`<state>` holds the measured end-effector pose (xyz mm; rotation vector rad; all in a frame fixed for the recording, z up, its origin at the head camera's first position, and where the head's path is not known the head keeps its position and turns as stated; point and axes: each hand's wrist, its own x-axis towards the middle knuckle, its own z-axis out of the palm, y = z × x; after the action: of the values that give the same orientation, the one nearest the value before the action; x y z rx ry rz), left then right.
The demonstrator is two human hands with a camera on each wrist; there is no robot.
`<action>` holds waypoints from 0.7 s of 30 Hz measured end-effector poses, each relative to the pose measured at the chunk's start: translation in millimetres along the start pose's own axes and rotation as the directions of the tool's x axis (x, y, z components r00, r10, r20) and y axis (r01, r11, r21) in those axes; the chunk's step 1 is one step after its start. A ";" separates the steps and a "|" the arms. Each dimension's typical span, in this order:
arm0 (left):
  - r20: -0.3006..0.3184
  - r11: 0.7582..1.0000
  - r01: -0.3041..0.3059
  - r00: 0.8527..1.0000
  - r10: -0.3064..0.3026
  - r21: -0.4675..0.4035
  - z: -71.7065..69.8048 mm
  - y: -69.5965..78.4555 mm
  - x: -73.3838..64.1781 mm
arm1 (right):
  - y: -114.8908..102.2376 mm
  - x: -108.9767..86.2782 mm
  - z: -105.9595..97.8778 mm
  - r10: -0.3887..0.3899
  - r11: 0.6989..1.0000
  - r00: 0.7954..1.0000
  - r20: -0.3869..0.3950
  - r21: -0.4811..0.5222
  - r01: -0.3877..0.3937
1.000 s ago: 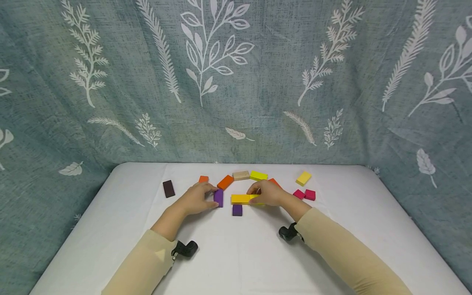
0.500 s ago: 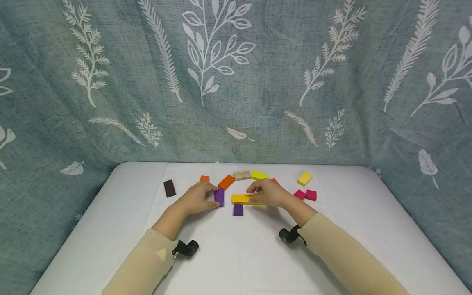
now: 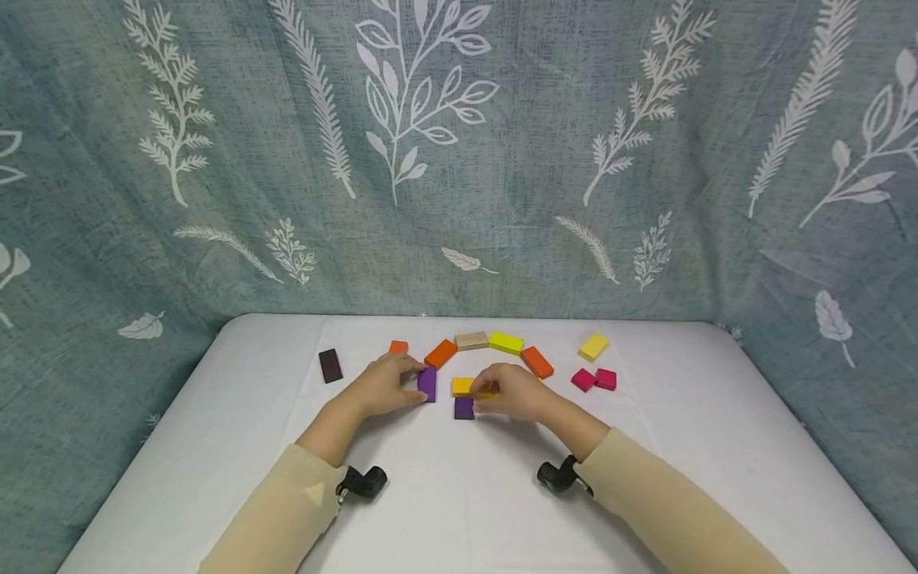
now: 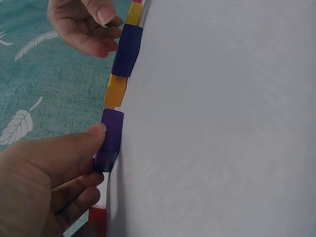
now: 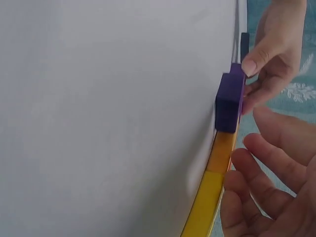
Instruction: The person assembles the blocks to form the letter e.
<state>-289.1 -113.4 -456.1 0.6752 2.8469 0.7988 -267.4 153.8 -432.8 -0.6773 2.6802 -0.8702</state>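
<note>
My left hand pinches an upright purple block between thumb and fingers. In the left wrist view the thumb presses the near face of that purple block. To the right, my right hand hovers with thumb and fingers apart beside a small dark purple block. Behind this dark block runs a row of yellow-orange blocks, partly covered by the right hand. The right wrist view has the relaxed right fingers next to the dark purple block, with nothing held between them.
Behind the hands, orange, tan, bright yellow and red-orange blocks form an arc. A dark brown block lies at left. Two crimson blocks and a yellow one lie at right on the white table.
My right hand has come off the right part of the yellow-orange row and moved left and nearer, to the dark purple block. The left hand keeps its pinch on the purple block.
</note>
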 end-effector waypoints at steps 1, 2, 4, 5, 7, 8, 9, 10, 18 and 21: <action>0.001 1.000 0.003 1.000 -0.003 0.003 0.0 0.0 0.1 | -1.0 -0.3 1.1 0.005 1.000 1.000 -0.002 -0.001 -0.005; 0.001 1.000 0.003 1.000 -0.003 0.004 0.0 -0.1 0.3 | -2.3 -0.5 2.5 0.015 1.000 1.000 -0.003 0.000 -0.015; -0.005 1.000 -0.002 1.000 0.002 0.010 0.2 -0.6 0.5 | -4.0 -0.3 5.4 0.030 1.000 1.000 -0.005 -0.004 -0.030; -0.004 1.000 -0.001 1.000 0.001 0.013 0.3 -1.0 0.8 | -4.7 -0.1 6.9 0.038 0.999 0.999 -0.006 -0.007 -0.038; -0.006 1.000 -0.003 1.000 0.003 0.015 0.4 -1.4 1.0 | -6.3 0.0 9.9 0.054 0.998 0.998 -0.012 -0.018 -0.054; -0.007 1.000 -0.005 1.000 0.005 0.015 0.4 -1.7 1.0 | -7.1 0.1 11.2 0.056 0.998 0.998 -0.017 -0.025 -0.056; -0.008 1.000 -0.008 1.000 0.008 0.015 0.4 -1.8 1.1 | -8.1 0.1 12.3 0.059 0.998 0.998 -0.022 -0.032 -0.060; -0.006 1.000 -0.007 1.000 0.007 0.014 0.3 -1.7 0.9 | -8.8 0.0 13.2 0.061 0.997 0.998 -0.026 -0.039 -0.062; -0.005 1.000 -0.008 1.000 0.008 0.010 1.4 -3.2 1.4 | -14.9 -0.1 15.9 0.054 0.995 0.997 -0.046 -0.078 -0.057; -0.004 1.000 -0.004 1.000 0.004 0.010 1.3 -2.5 1.7 | -16.4 -0.1 15.7 0.055 0.994 0.997 -0.046 -0.095 -0.059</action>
<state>-291.3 -114.0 -458.5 0.6814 2.8556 0.7880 -255.9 134.5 -435.3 -0.6060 2.7811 -0.7537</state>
